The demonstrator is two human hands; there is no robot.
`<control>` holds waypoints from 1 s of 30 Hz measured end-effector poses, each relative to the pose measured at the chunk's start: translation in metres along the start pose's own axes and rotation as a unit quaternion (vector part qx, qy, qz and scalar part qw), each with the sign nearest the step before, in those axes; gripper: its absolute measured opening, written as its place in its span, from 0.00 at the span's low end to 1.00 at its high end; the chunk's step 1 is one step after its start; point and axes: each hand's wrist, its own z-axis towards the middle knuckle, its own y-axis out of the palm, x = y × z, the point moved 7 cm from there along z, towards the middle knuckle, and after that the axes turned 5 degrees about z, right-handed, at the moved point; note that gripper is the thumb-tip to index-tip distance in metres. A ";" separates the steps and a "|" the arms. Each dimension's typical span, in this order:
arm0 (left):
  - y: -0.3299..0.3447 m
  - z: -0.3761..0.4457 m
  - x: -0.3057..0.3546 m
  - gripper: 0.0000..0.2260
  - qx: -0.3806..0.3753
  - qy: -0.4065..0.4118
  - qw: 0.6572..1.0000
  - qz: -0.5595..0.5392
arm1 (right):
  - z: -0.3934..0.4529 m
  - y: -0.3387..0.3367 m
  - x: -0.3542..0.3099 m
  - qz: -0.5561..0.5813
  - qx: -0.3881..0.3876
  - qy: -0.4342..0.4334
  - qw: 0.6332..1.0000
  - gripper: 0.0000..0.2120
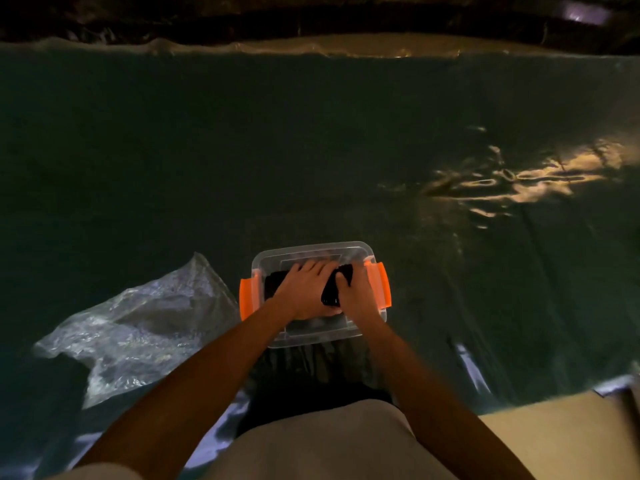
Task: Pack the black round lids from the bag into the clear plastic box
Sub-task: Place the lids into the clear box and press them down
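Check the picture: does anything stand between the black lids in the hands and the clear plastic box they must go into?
Nothing visible does. Both hands, left and right, are already inside the open clear plastic box, holding black lids there. The plastic bag lies beside it.

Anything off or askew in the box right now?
One black lid stands tilted on edge between the right hand and left hand in the clear box. The bag lies crumpled beside it. No spill visible.
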 end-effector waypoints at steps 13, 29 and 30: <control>-0.001 0.005 0.005 0.37 -0.009 -0.016 1.000 0.009 | 0.009 -0.010 -0.001 -0.063 -0.016 -0.039 0.997 0.24; 0.001 0.008 0.004 0.41 -0.036 -0.011 0.999 0.007 | -0.011 -0.033 -0.025 -0.044 0.065 -0.043 0.996 0.14; 0.002 0.008 0.005 0.41 -0.043 -0.005 0.999 0.011 | -0.015 -0.040 -0.032 -0.030 0.076 -0.062 0.995 0.15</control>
